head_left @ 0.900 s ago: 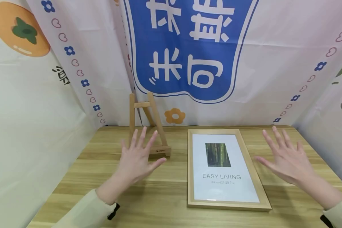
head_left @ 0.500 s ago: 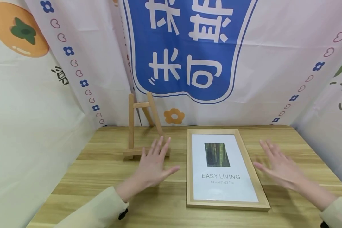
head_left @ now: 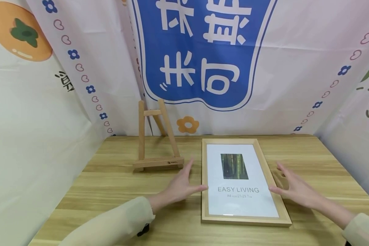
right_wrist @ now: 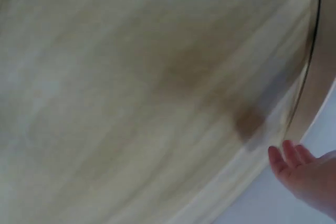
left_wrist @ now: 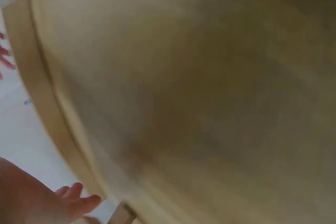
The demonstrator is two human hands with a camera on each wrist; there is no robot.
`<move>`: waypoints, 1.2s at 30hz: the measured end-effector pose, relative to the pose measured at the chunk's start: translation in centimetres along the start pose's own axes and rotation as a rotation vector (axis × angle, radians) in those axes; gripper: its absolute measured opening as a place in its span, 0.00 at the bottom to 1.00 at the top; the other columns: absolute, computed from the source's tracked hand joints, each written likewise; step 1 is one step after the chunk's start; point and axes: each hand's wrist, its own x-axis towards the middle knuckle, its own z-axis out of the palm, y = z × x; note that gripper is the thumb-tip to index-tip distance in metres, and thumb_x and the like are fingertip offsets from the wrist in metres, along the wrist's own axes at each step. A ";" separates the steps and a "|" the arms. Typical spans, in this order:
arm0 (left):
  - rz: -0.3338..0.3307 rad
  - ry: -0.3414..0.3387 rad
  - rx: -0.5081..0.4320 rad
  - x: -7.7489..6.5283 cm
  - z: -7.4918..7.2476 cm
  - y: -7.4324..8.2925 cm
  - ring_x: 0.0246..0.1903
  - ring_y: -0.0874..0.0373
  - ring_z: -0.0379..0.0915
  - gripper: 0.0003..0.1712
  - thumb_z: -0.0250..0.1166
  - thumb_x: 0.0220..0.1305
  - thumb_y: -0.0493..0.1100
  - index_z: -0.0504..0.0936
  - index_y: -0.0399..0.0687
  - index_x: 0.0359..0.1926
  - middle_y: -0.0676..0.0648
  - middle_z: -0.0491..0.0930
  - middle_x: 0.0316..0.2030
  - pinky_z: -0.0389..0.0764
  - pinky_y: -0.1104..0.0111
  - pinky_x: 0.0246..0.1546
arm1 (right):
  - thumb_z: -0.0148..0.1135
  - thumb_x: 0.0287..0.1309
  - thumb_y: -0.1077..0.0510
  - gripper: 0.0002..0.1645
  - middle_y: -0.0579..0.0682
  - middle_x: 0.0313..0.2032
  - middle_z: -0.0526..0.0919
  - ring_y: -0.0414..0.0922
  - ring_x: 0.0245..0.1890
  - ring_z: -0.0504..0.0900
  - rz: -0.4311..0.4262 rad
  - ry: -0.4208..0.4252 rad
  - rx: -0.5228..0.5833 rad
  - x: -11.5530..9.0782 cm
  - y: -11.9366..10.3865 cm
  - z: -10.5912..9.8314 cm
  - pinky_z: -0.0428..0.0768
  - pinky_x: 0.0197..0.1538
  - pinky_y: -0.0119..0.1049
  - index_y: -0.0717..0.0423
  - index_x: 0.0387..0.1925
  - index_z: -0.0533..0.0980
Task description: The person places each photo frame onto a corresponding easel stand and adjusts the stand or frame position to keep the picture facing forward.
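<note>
A picture frame point(head_left: 205, 164) with a light wood border lies flat on the table; its white insert shows a bamboo photo and reads "EASY LIVING". Beside its left edge is my left hand point(head_left: 179, 186), thumb stretched to the border. Across from it, my right hand point(head_left: 298, 189) has its thumb over the right border and its other fingers loosely bent outside. Neither hand grips the frame; whether the thumbs touch it I cannot tell. In the left wrist view, the hand point(left_wrist: 37, 198) is near the frame's side point(left_wrist: 39, 93). The right wrist view shows fingertips point(right_wrist: 289, 156) by the opposite side.
A small wooden easel point(head_left: 158, 162) stands upright at the back left, just beyond my left hand. The wood-grain table point(head_left: 110, 191) meets white printed cloth walls point(head_left: 289, 85) at the back and both sides.
My left hand has moved right, from in front of the easel to the frame's left edge. The right hand has moved slightly left, its spread fingers drawing in. Frame and easel stay put.
</note>
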 end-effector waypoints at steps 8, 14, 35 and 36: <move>0.073 -0.048 -0.033 0.4 1.5 -1.7 0.63 0.45 0.62 0.64 0.75 0.48 0.61 0.48 0.42 0.75 0.39 0.66 0.65 0.65 0.50 0.64 | 0.73 0.52 0.54 0.55 0.73 0.56 0.70 0.69 0.52 0.72 -0.027 0.006 0.067 -0.2 1.4 1.1 0.70 0.50 0.70 0.73 0.69 0.51; 0.078 -0.071 -0.027 0.6 1.9 -1.7 0.65 0.43 0.58 0.60 0.75 0.50 0.59 0.54 0.37 0.73 0.41 0.66 0.65 0.62 0.50 0.65 | 0.72 0.53 0.57 0.44 0.66 0.53 0.74 0.59 0.50 0.74 -0.038 0.009 0.078 -0.2 1.9 1.5 0.73 0.52 0.51 0.72 0.64 0.61; -0.034 -0.053 -0.124 0.9 2.3 -0.1 0.67 0.35 0.50 0.54 0.78 0.45 0.45 0.61 0.33 0.70 0.33 0.61 0.68 0.57 0.44 0.66 | 0.68 0.55 0.65 0.39 0.71 0.54 0.74 0.51 0.51 0.74 0.117 0.001 0.335 -0.1 0.7 2.3 0.75 0.47 0.27 0.78 0.62 0.61; -0.037 -0.052 -0.126 0.9 2.3 -0.1 0.67 0.34 0.50 0.54 0.78 0.45 0.45 0.61 0.33 0.70 0.33 0.61 0.67 0.57 0.44 0.66 | 0.68 0.55 0.65 0.39 0.71 0.55 0.73 0.53 0.52 0.74 0.130 0.001 0.346 -0.1 0.6 2.3 0.75 0.47 0.26 0.78 0.63 0.61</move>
